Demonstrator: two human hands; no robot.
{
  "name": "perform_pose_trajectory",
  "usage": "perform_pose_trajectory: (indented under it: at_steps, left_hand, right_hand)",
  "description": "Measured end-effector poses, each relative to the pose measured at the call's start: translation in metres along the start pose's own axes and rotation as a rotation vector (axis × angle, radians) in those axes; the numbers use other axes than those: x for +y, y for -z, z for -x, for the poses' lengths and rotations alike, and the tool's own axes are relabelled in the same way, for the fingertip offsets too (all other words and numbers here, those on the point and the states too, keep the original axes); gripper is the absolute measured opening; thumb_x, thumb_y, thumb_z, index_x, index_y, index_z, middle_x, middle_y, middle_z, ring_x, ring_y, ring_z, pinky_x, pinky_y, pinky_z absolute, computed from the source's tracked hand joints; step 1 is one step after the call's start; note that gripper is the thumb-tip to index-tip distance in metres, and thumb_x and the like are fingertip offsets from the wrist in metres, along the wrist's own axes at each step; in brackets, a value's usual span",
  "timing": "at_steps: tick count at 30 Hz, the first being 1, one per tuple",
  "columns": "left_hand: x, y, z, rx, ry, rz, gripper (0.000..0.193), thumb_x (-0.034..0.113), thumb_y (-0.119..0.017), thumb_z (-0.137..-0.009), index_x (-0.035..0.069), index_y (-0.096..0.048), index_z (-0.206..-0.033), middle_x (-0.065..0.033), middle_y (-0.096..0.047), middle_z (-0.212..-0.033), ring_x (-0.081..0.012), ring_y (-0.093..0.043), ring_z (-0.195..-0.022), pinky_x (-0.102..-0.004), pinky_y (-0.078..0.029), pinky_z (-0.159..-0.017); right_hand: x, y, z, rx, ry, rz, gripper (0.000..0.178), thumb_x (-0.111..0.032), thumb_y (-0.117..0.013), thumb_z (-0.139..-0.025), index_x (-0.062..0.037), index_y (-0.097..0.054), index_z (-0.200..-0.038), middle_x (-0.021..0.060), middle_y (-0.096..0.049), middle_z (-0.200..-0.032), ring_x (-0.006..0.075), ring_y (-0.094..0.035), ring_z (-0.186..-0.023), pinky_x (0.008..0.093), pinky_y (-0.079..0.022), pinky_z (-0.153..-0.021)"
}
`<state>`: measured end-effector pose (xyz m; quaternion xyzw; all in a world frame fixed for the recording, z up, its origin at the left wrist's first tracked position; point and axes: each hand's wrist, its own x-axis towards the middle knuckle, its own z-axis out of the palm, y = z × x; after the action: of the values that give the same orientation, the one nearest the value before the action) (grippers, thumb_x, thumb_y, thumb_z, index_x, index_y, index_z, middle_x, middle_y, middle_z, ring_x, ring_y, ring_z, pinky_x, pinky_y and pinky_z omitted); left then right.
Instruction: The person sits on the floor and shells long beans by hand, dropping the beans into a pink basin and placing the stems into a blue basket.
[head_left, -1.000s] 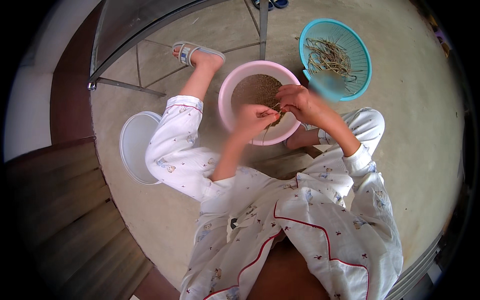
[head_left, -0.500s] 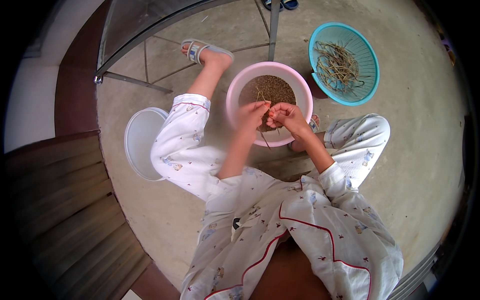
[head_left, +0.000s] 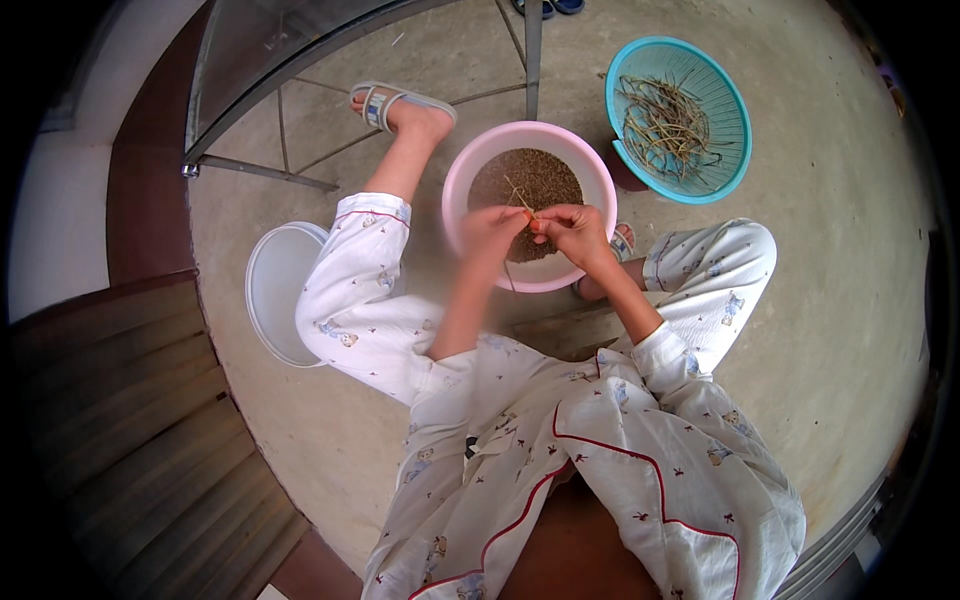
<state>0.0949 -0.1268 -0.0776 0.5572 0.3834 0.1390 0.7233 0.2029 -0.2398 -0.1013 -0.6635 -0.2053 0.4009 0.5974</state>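
Observation:
Over a pink basin, my two hands meet with fingertips together. My left hand, smeared by motion, pinches a thin dry plant stalk; one end sticks up and another thin length hangs below the hand. My right hand is closed at the same stalk, thumb against fingers. Small brown grains or seeds cover the basin's bottom. To the far right, a turquoise slotted basket holds a tangle of similar dry stalks.
A white bucket stands beside my left knee. A metal-framed table rises beyond my left foot. The basket rests on something dark red, mostly hidden. Sandals lie at the far edge. Ribbed brown panelling borders the left side.
My fingertips have come closer together at the stalk. The whole scene has shifted slightly left in the view. The basin, bucket and basket keep their places on the floor.

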Motion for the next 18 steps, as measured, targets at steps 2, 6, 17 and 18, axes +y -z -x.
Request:
perform_pose_trajectory:
  at_steps: [2, 6, 17, 18]
  left_hand:
    - [0.000, -0.001, 0.000, 0.008, 0.003, -0.006, 0.012, 0.008, -0.066, -0.077, 0.000, -0.069, -0.086, 0.0018, -0.061, -0.070, -0.0005, -0.041, -0.050, -0.0177, -0.027, -0.043]
    - [-0.005, 0.001, -0.004, 0.034, 0.014, -0.050, 0.009, 0.004, -0.065, -0.075, 0.000, -0.068, -0.082, 0.0022, -0.059, -0.065, -0.0013, -0.041, -0.049, -0.0178, -0.027, -0.043]
    - [-0.006, 0.001, -0.005, 0.037, 0.151, 0.081, 0.002, 0.002, -0.063, -0.074, 0.000, -0.064, -0.075, 0.0002, -0.057, -0.062, -0.0015, -0.040, -0.047, -0.0181, -0.025, -0.042]
    - [-0.006, 0.001, -0.005, 0.030, 0.161, 0.106, 0.002, 0.002, -0.063, -0.075, 0.001, -0.064, -0.075, 0.0001, -0.057, -0.062, -0.0014, -0.040, -0.047, -0.0180, -0.026, -0.042]
  right_hand:
    - [-0.001, 0.001, 0.001, 0.007, -0.005, 0.005, 0.008, -0.002, -0.065, -0.080, 0.0009, -0.070, -0.085, 0.0047, -0.067, -0.069, 0.0073, -0.060, -0.060, 0.0213, -0.047, -0.054]
    - [0.000, 0.000, 0.003, -0.016, 0.013, 0.119, 0.008, -0.003, -0.066, -0.078, 0.0009, -0.070, -0.084, 0.0049, -0.066, -0.069, 0.0072, -0.060, -0.058, 0.0219, -0.047, -0.053]
    - [0.011, 0.004, -0.002, -0.149, -0.103, -0.298, 0.009, -0.004, -0.063, -0.083, 0.0016, -0.067, -0.088, 0.0084, -0.066, -0.077, 0.0113, -0.062, -0.064, 0.0239, -0.050, -0.055]
    - [0.013, 0.005, -0.002, -0.164, -0.146, -0.308, 0.009, -0.006, -0.063, -0.084, 0.0011, -0.066, -0.088, 0.0077, -0.065, -0.077, 0.0111, -0.062, -0.064, 0.0230, -0.049, -0.055]
